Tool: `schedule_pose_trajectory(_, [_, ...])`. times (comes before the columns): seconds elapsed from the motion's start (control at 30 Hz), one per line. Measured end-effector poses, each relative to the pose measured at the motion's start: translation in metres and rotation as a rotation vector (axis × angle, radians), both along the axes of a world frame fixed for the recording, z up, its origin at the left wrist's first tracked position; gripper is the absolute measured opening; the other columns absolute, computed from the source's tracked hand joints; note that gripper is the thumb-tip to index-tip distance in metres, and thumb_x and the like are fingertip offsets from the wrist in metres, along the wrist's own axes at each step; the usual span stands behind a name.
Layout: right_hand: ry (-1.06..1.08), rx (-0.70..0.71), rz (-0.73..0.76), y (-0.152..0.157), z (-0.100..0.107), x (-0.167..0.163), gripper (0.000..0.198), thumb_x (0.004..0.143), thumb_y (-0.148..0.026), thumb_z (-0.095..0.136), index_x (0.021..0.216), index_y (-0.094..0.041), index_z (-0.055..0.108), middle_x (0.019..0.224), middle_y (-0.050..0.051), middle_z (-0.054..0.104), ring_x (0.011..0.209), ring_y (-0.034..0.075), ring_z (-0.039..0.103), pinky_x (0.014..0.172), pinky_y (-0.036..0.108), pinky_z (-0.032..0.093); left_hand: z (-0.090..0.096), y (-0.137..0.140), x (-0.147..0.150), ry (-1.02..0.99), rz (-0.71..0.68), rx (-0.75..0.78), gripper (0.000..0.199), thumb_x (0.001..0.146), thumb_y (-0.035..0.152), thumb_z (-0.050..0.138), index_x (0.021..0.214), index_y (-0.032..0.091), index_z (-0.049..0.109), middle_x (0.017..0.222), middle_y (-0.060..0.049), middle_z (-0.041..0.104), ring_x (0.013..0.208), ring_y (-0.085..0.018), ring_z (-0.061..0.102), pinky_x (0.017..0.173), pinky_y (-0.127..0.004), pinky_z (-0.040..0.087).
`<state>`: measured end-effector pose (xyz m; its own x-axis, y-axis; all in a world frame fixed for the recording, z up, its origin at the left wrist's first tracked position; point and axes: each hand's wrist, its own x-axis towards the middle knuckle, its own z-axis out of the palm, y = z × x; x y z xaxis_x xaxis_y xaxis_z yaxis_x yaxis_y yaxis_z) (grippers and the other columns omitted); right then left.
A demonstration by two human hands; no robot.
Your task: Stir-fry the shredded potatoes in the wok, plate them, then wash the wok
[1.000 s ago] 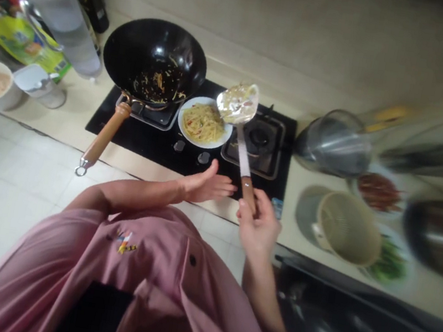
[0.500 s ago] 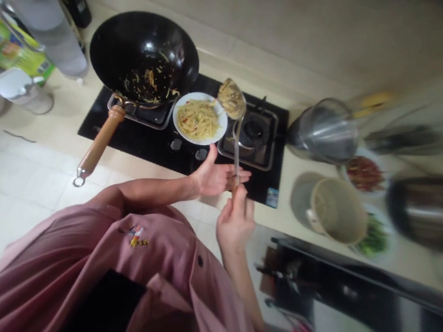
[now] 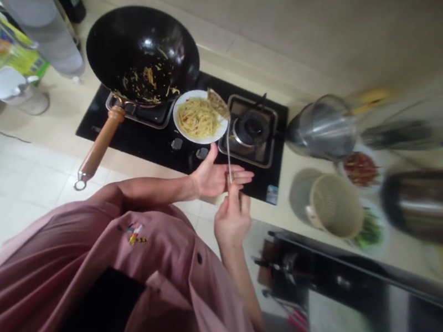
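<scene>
My right hand [image 3: 234, 217] is closed round the handle of a spatula [image 3: 219, 104], whose food-smeared blade is tilted over the right rim of a white plate [image 3: 189, 137]. Shredded potato with red bits [image 3: 199, 117] fills that plate, which stands on the stove between the two burners. Palm up, my left hand [image 3: 219, 178] is open below the plate, its fingers beneath the spatula's handle; whether they touch it I cannot tell. A black wok [image 3: 143, 24] with scraps inside sits on the left burner, its wooden handle pointing towards me.
On the right counter are a strainer basket [image 3: 336, 207], a plate of dried red chillies [image 3: 360, 168], a plate of chopped greens [image 3: 370, 231] and a metal pot [image 3: 430, 202]. At left stand a tall plastic jug [image 3: 40, 8] and a lidded jar [image 3: 18, 92]. The right burner [image 3: 250, 128] carries nothing.
The spatula's blade has turned from facing up with food on it to tilted, and has moved left and down onto the plate's edge. My left hand stays almost in place.
</scene>
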<state>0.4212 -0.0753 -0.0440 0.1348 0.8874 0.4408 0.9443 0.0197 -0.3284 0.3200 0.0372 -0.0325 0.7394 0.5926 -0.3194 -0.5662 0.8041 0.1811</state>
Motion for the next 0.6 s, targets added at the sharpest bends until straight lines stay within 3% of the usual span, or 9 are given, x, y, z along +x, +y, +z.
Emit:
schedule_pose_trajectory(0.43, [0.031,0.0,-0.001,-0.003,0.007,-0.001,0.045,0.095,-0.024,0.035,0.131,-0.014,0.061,0.109,0.017,0.062,0.095,0.022,0.062,0.076,0.031,0.052,0.003,0.001,-0.001,0.07,0.032,0.01,0.093,0.08,0.083,0.022,0.113,0.006,0.061,0.135,-0.028,0.055,0.132,-0.034,0.049,0.11,-0.046,0.035])
schedule_pose_trajectory(0.53, [0.003,0.012,0.041,-0.001,0.01,0.003,0.044,0.095,-0.025,0.036,0.129,-0.014,0.062,0.106,0.016,0.063,0.092,0.022,0.062,0.075,0.031,0.052,0.0,0.0,-0.003,0.082,-0.008,0.059,0.083,0.081,0.081,0.03,0.104,0.008,0.062,0.136,-0.027,0.054,0.131,-0.034,0.05,0.109,-0.044,0.037])
schedule_pose_trajectory(0.6, [-0.007,0.07,0.091,0.004,0.018,0.008,0.045,0.095,-0.026,0.039,0.134,-0.013,0.058,0.106,0.016,0.064,0.095,0.022,0.062,0.078,0.032,0.052,-0.006,-0.001,-0.012,0.21,0.036,0.059,0.071,0.082,0.077,0.039,0.096,0.011,0.062,0.135,-0.024,0.056,0.13,-0.031,0.051,0.109,-0.042,0.036])
